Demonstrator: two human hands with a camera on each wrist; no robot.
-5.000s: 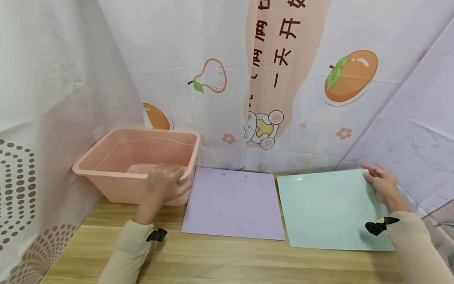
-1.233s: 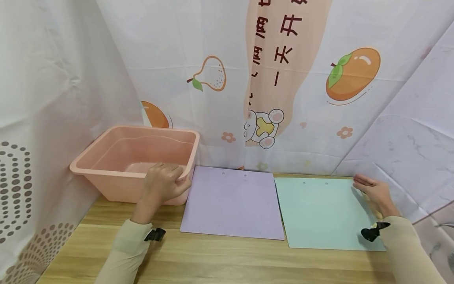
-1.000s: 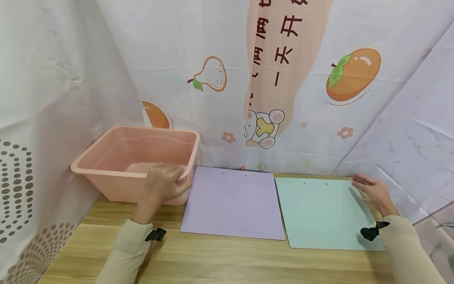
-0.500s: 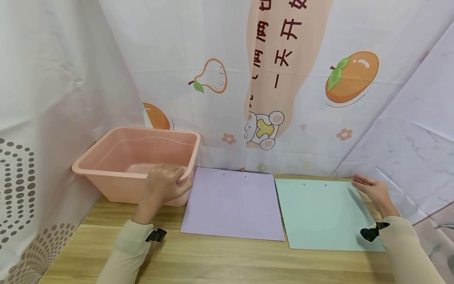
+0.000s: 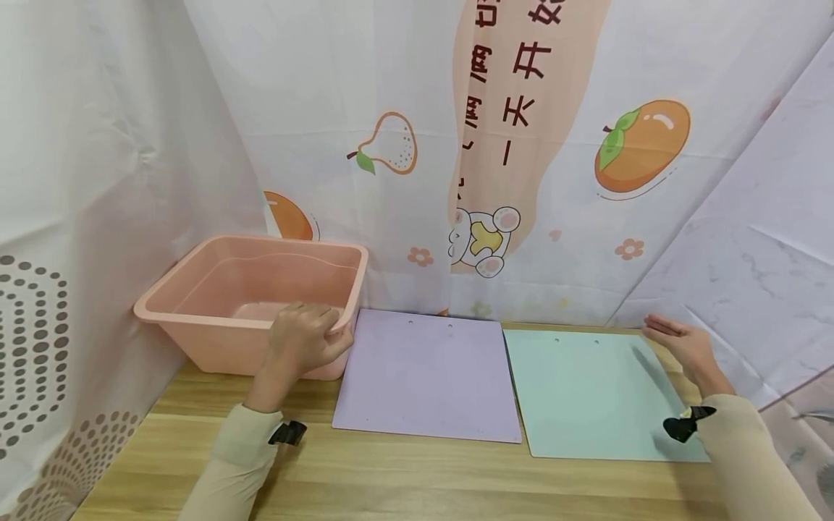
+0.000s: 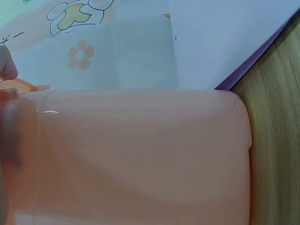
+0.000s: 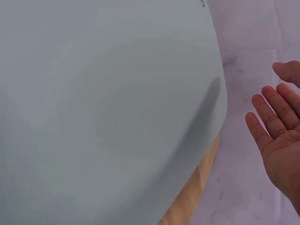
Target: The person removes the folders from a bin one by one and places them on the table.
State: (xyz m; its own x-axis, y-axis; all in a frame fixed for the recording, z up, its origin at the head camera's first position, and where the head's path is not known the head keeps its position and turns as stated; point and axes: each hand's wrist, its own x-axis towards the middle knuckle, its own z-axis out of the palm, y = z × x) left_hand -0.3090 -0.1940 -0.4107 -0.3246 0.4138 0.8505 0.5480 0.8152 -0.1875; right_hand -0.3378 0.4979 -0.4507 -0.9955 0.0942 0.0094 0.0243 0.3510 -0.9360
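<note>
My left hand (image 5: 302, 339) grips the near right corner of the rim of a pink plastic basin (image 5: 221, 340); the left wrist view shows the basin's smooth side (image 6: 140, 154) close up. A lilac board (image 5: 426, 376) with two small holes near its far edge lies beside the basin. To its right lies a mint-green board (image 5: 596, 398) with similar holes. My right hand (image 5: 687, 349) hovers at the mint board's far right corner, fingers extended and holding nothing. In the right wrist view the palm (image 7: 283, 150) faces up, apart from the board's edge.
A wooden table (image 5: 391, 481) carries everything. Its front strip is bare wood. White printed cloth (image 5: 313, 65) hangs behind and at the left, and marbled cloth (image 5: 736, 253) rises at the right edge.
Five seconds ago my right hand held the mint board by its far right corner. It has let go, and the board now lies slightly further left. The left hand has stayed on the basin.
</note>
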